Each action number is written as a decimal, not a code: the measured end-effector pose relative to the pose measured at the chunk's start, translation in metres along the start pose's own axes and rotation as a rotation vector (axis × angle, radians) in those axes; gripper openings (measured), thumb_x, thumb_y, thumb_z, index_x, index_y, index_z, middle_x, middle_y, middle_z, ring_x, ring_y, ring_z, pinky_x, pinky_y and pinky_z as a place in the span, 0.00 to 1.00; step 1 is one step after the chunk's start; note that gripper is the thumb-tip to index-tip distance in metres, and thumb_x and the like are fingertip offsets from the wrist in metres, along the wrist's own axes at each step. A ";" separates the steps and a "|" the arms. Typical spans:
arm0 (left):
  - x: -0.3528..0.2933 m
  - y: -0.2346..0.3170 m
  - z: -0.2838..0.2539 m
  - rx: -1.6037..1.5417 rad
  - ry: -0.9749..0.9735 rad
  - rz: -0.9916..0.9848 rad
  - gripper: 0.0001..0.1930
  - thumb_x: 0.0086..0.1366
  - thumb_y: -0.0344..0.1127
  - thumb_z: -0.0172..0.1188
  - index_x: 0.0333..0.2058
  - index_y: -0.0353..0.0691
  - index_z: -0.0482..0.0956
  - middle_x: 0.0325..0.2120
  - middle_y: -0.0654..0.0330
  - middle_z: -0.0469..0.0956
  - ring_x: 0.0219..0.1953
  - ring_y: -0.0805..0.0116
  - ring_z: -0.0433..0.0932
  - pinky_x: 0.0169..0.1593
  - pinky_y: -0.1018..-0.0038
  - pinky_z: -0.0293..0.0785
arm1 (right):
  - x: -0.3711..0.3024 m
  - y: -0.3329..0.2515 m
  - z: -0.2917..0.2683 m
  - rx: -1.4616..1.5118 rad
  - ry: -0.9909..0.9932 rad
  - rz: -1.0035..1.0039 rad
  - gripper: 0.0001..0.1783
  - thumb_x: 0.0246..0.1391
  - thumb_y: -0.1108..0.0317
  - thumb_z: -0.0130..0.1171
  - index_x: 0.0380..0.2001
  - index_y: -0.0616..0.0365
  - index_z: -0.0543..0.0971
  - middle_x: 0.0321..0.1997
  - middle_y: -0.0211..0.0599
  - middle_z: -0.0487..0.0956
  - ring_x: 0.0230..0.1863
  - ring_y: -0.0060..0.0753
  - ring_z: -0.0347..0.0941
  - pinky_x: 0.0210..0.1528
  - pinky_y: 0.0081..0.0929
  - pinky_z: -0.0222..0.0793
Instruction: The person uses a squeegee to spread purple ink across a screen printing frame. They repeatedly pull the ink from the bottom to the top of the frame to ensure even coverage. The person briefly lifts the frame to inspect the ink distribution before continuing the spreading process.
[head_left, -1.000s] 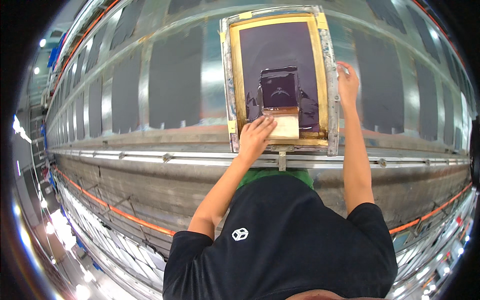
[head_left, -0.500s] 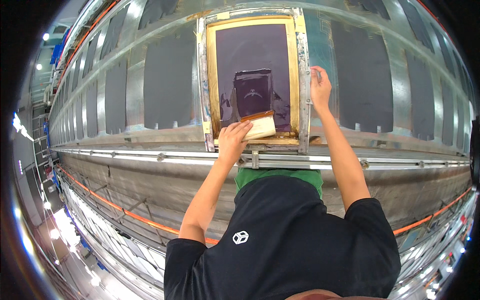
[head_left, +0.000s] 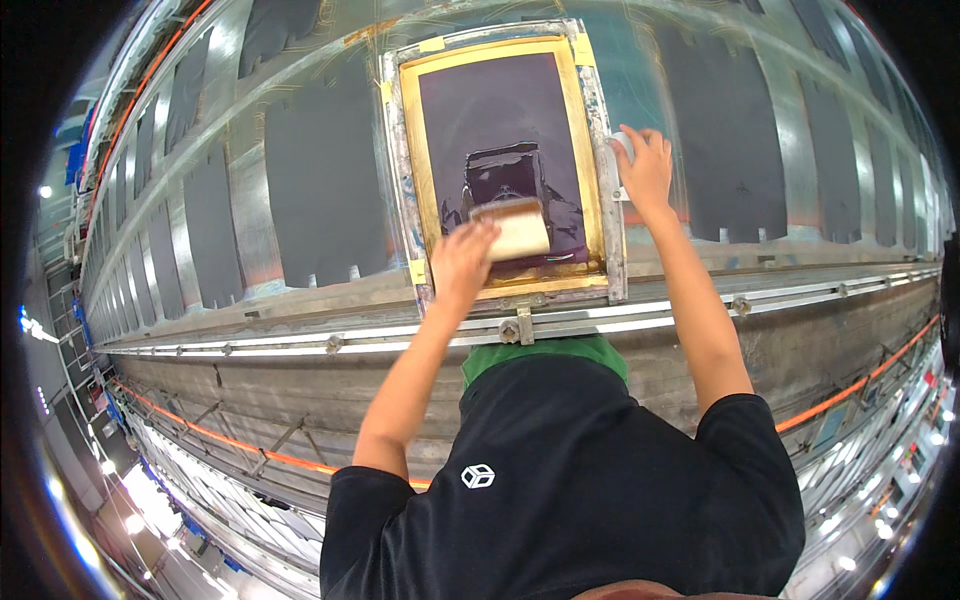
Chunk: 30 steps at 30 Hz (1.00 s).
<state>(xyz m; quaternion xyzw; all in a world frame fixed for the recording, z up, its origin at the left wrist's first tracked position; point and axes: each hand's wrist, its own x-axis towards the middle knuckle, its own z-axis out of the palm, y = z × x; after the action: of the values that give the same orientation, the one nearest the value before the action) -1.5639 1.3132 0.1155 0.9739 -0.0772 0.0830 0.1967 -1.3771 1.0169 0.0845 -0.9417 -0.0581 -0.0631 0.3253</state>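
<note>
Left hand point(head_left: 465, 262): closed on the left end of the squeegee point(head_left: 520, 235), fingers laid over it; my thumb's hold is hidden from me.
Squeegee's place: inside the screen frame point(head_left: 395, 140), over the part of the dark panel point(head_left: 490, 105) nearest my body, with wet paste point(head_left: 502, 170) pooled beyond its brown edge point(head_left: 505, 208).
Squeegee's weight: light, I judge; a small wood-like block that one hand can manage from one end.
Squeegee's stiffness: the pale body looks rigid; the brown edge is probably rubbery and gives a little under pressure.
Slip: the paste shines thick and wet, so a smear on the pale body would likely make it slide in my fingers; blur keeps me from telling how clean it is.
Best hold: the pale body, well back from the brown edge; nearer the middle should press more evenly, since my end grip may let the far end twist.
Panel: probably thin and taut, the fragile part; fingertips belong off it.
Right hand point(head_left: 648, 172): at the frame's right side, fingers curved beside a pale metal strip point(head_left: 619, 194); I cannot tell whether I grip it.
Frame: stiff, likely heavier than the squeegee; best taken by its outer sides, clear of paste.
Around: grey pieces point(head_left: 325, 180) lie on the table point(head_left: 645, 60) to either side.
</note>
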 end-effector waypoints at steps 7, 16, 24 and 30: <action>0.123 -0.042 -0.012 -0.160 -0.053 -0.045 0.19 0.51 0.28 0.68 0.44 0.49 0.88 0.41 0.59 0.87 0.42 0.55 0.84 0.46 0.62 0.80 | 0.018 -0.103 -0.004 -0.057 -0.280 -0.598 0.25 0.53 0.58 0.70 0.54 0.52 0.82 0.48 0.35 0.82 0.52 0.41 0.74 0.54 0.38 0.67; 0.032 -0.006 -0.003 -0.113 -0.161 -0.043 0.23 0.49 0.25 0.68 0.47 0.49 0.87 0.46 0.64 0.86 0.50 0.59 0.82 0.53 0.63 0.78 | -0.090 -0.087 -0.002 -0.059 -0.434 -0.432 0.23 0.45 0.71 0.69 0.49 0.52 0.83 0.52 0.31 0.82 0.51 0.40 0.73 0.53 0.39 0.68; 0.108 -0.040 -0.006 -0.130 0.005 -0.027 0.19 0.50 0.26 0.69 0.42 0.49 0.88 0.41 0.63 0.87 0.42 0.57 0.85 0.46 0.62 0.80 | -0.013 -0.103 0.009 -0.050 -0.299 -0.462 0.24 0.46 0.69 0.68 0.50 0.51 0.83 0.55 0.31 0.81 0.53 0.43 0.72 0.55 0.41 0.67; 0.091 -0.028 -0.001 -0.060 -0.152 -0.035 0.19 0.50 0.28 0.70 0.43 0.50 0.88 0.41 0.64 0.87 0.42 0.59 0.84 0.46 0.61 0.79 | -0.042 -0.089 0.016 -0.045 -0.348 -0.414 0.23 0.45 0.71 0.69 0.49 0.53 0.83 0.53 0.32 0.82 0.51 0.42 0.73 0.53 0.40 0.67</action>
<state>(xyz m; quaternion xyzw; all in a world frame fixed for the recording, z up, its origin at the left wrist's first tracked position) -1.4702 1.3286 0.1236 0.9722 -0.0773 0.0030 0.2209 -1.4301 1.0934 0.1198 -0.9134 -0.3032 0.0332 0.2696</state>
